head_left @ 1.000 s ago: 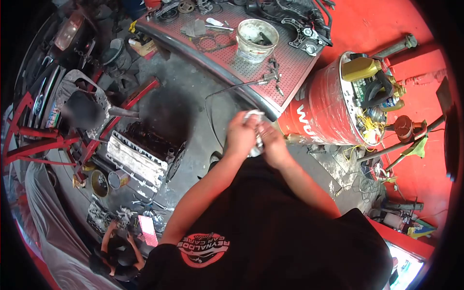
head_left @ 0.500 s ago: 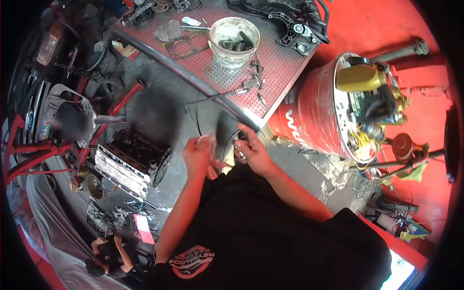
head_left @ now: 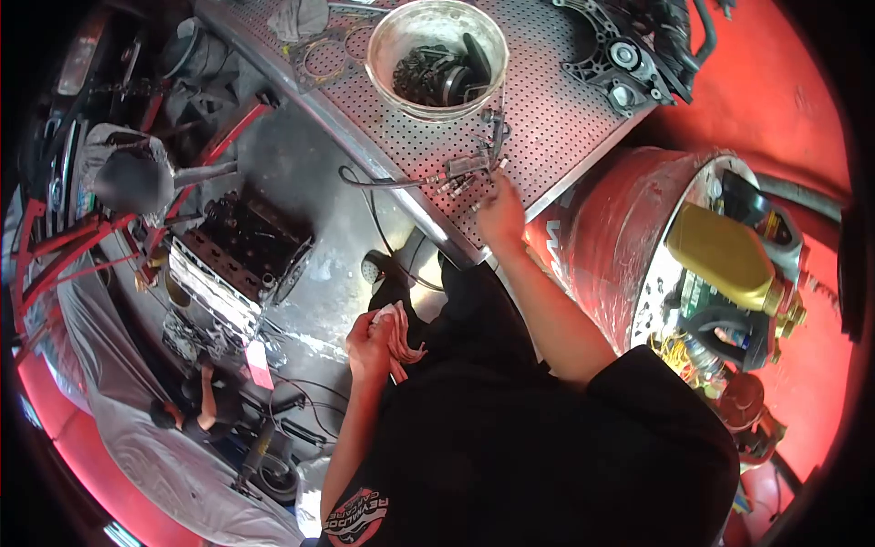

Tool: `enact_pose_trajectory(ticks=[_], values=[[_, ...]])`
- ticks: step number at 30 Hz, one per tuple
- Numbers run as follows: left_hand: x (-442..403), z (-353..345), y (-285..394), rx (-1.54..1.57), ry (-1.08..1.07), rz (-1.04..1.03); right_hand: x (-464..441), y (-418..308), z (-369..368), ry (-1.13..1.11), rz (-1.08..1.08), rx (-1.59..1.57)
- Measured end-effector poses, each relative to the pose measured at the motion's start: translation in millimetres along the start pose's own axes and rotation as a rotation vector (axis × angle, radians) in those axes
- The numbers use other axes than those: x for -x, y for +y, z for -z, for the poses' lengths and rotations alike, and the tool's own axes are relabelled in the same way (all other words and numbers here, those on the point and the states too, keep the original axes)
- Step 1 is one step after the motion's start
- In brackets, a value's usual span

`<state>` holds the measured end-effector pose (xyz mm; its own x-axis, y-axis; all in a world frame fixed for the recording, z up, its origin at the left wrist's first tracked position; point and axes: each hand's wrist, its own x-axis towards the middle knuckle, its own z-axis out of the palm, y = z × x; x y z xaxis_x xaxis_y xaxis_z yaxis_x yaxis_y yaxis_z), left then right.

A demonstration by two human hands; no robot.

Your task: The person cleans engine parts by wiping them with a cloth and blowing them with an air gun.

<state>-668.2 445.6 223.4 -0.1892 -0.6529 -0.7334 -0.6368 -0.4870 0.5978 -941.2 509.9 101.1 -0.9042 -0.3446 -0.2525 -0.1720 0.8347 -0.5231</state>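
My left hand (head_left: 368, 345) is closed round a crumpled pale pink rag (head_left: 401, 335), low in front of my dark trousers. At the near corner of the perforated metal table (head_left: 556, 146), my right hand (head_left: 501, 214) reaches over the top. Its fingers are pinched on a small metal part (head_left: 502, 165) whose light tip shows; its exact kind is unclear. Just left of those fingers lies a metal air tool (head_left: 465, 166) with a black hose (head_left: 387, 184), beside several small metal pieces (head_left: 453, 188). A dirty white bucket (head_left: 378, 59) holding dark metal parts stands beyond.
To the right stands a red drum (head_left: 602, 237) topped with a gold oil bottle (head_left: 720, 257). An engine block (head_left: 241, 246) sits on the floor at left near a red stand (head_left: 223, 132). A large dark casting (head_left: 629, 64) lies at the table's far right. Another person (head_left: 205, 401) works at lower left.
My right hand has moved from beside the left hand up and forward to the table corner. The left hand has lowered slightly with the rag. The view has moved closer to the table.
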Motion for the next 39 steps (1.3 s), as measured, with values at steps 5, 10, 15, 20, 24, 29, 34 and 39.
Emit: enact_pose_trajectory(ticks=[5, 10, 15, 20, 24, 29, 34, 39], values=[[0, 5, -14, 0.494, -0.134, 0.164, -58, 57, 21, -0.192, 0.705, 0.398], [21, 5, 33, 0.801, -0.321, 0.202, -77, 68, 29, -0.274, 0.946, 0.578], [-8, 13, 34, 0.662, -0.479, 0.140, -75, 49, 32, -0.309, 0.639, 0.420], [-34, 26, 42, 0.564, -0.629, 0.024, -42, 66, 14, -0.204, 0.588, 0.401], [-29, 59, 26, 0.530, -0.568, -0.025, -46, 76, -8, -0.097, 0.393, 0.360], [-26, 93, 6, 0.676, -0.562, 0.057, -6, 26, 9, -0.007, -0.168, -0.656], [-27, 90, 74, 0.828, -0.651, -0.220, 133, -88, 42, -0.198, -0.195, -1.550], [1, 52, 70, -0.004, -0.096, -1.322, 205, -142, 46, -0.172, -0.313, -1.695]])
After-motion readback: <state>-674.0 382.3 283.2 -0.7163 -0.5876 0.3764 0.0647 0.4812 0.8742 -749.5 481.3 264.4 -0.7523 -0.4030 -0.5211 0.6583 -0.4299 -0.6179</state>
